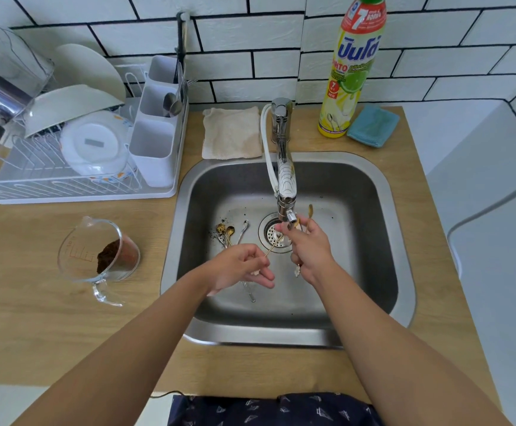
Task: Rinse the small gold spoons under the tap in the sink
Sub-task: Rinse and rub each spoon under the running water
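Over the steel sink, the person holds a thin gold spoon slantwise, its long axis running from the left hand up and to the right toward the tap; the far end sits just under the spout by the drain. The left hand pinches the near end of that handle between thumb and forefinger, with the other fingers loosely extended below. The right hand is curled around more spoons: one gold spoon stands nearly upright out of the top of the fist, bowl end pointing away toward the back wall, and a second short gold tip shows beside the spout, though how many it holds in all I cannot tell. On the sink floor left of the drain lies a small cluster of spoons, dirty with dark specks, their bowls pointing away and handles toward the person. On the wooden counter to the left rests a glass measuring jug with brown grounds; a yellow dish soap bottle stands behind the sink.
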The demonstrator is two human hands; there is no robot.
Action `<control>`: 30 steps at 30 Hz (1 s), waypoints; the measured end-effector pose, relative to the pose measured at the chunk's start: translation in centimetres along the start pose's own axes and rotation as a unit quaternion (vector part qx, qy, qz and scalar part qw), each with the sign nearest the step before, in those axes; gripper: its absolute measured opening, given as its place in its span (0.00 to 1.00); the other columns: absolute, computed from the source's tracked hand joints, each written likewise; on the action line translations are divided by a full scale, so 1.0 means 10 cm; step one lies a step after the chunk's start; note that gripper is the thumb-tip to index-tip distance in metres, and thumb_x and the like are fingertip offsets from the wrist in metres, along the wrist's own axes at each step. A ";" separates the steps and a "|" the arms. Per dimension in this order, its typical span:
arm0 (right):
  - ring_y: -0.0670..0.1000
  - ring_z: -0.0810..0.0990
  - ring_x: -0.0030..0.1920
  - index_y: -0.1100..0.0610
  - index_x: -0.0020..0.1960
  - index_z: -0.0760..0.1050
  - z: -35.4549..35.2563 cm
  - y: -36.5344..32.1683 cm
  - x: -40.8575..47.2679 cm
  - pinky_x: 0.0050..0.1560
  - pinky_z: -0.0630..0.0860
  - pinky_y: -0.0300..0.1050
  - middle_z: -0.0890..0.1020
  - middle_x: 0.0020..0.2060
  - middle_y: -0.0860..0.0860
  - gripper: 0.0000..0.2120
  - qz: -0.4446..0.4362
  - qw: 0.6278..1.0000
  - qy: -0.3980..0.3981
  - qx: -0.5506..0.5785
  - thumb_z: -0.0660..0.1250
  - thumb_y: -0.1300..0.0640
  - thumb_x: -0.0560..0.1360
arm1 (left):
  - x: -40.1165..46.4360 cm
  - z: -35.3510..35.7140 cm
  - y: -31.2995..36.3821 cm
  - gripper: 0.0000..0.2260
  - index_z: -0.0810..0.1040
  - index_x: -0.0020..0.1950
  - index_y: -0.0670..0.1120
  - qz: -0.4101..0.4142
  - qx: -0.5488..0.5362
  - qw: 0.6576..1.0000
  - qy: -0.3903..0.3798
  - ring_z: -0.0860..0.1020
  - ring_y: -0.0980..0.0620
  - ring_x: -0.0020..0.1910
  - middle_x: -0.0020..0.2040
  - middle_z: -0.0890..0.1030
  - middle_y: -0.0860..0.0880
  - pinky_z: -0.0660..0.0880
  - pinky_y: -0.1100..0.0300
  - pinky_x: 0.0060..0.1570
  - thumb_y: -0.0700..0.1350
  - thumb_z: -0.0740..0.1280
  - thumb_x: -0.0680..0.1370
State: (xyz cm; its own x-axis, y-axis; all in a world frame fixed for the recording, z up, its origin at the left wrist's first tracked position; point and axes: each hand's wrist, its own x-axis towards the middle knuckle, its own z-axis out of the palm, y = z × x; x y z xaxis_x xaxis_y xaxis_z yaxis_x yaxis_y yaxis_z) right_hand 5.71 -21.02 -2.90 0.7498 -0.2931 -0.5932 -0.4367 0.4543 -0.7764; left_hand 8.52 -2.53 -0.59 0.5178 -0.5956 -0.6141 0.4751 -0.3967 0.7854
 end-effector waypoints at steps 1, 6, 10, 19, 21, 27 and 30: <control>0.42 0.61 0.21 0.51 0.49 0.80 0.03 0.03 -0.03 0.20 0.57 0.37 0.83 0.32 0.45 0.07 -0.006 1.000 -0.005 -0.012 0.75 0.61 0.76 | -0.02 -0.02 -0.01 0.05 0.75 0.53 0.40 -0.017 0.016 1.000 -0.019 0.86 0.41 0.49 0.49 0.86 0.39 0.81 0.58 0.52 0.41 0.63 0.84; 0.38 0.77 0.27 0.53 0.44 0.82 0.09 0.17 -0.09 0.30 0.68 0.29 0.87 0.37 0.47 0.05 -0.055 0.996 0.005 -0.077 0.72 0.55 0.79 | -0.11 -0.16 -0.12 0.06 0.73 0.53 0.42 -0.075 0.083 0.991 -0.075 0.86 0.39 0.50 0.49 0.86 0.39 0.80 0.56 0.56 0.44 0.63 0.84; 0.33 0.81 0.34 0.52 0.48 0.82 0.10 0.16 -0.08 0.40 0.69 0.34 0.89 0.41 0.45 0.10 -0.062 0.991 -0.004 -0.119 0.64 0.54 0.84 | -0.12 -0.21 -0.14 0.07 0.73 0.54 0.43 -0.074 0.097 0.989 -0.081 0.86 0.41 0.51 0.50 0.87 0.41 0.74 0.54 0.59 0.47 0.63 0.84; 0.33 0.82 0.41 0.51 0.44 0.84 0.08 0.10 -0.07 0.36 0.70 0.22 0.89 0.42 0.43 0.12 -0.087 0.989 -0.013 -0.117 0.66 0.56 0.83 | -0.11 -0.17 -0.11 0.07 0.73 0.55 0.41 -0.053 0.091 0.992 -0.072 0.86 0.40 0.51 0.50 0.87 0.41 0.72 0.49 0.65 0.45 0.63 0.84; 0.33 0.81 0.38 0.50 0.43 0.84 0.07 0.10 -0.07 0.35 0.70 0.23 0.89 0.44 0.45 0.11 -0.087 0.988 -0.020 -0.122 0.66 0.58 0.82 | -0.10 -0.18 -0.09 0.07 0.73 0.55 0.42 -0.060 0.107 0.989 -0.076 0.86 0.41 0.51 0.50 0.87 0.41 0.71 0.49 0.66 0.46 0.63 0.84; 0.33 0.82 0.37 0.54 0.48 0.83 0.02 0.12 -0.06 0.36 0.70 0.23 0.89 0.39 0.45 0.07 -0.098 0.988 -0.014 -0.119 0.67 0.56 0.82 | -0.11 -0.17 -0.10 0.07 0.73 0.54 0.43 -0.064 0.123 0.987 -0.079 0.86 0.41 0.50 0.50 0.87 0.42 0.72 0.48 0.66 0.46 0.62 0.85; 0.31 0.82 0.39 0.54 0.48 0.82 0.01 0.12 -0.05 0.37 0.70 0.22 0.88 0.39 0.43 0.07 -0.084 0.988 -0.036 -0.125 0.66 0.59 0.82 | -0.12 -0.18 -0.09 0.07 0.73 0.54 0.42 -0.070 0.139 0.985 -0.078 0.86 0.42 0.50 0.49 0.87 0.43 0.72 0.48 0.66 0.46 0.61 0.85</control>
State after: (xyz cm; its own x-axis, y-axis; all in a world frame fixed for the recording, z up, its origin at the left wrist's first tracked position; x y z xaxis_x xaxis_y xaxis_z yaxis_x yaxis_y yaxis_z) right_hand 4.79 -20.23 -3.53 0.8520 -0.2817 -0.4413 -0.4051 0.1792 -0.8965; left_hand 8.71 -0.17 -0.69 0.3361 -0.6126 -0.7154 0.3104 -0.6451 0.6982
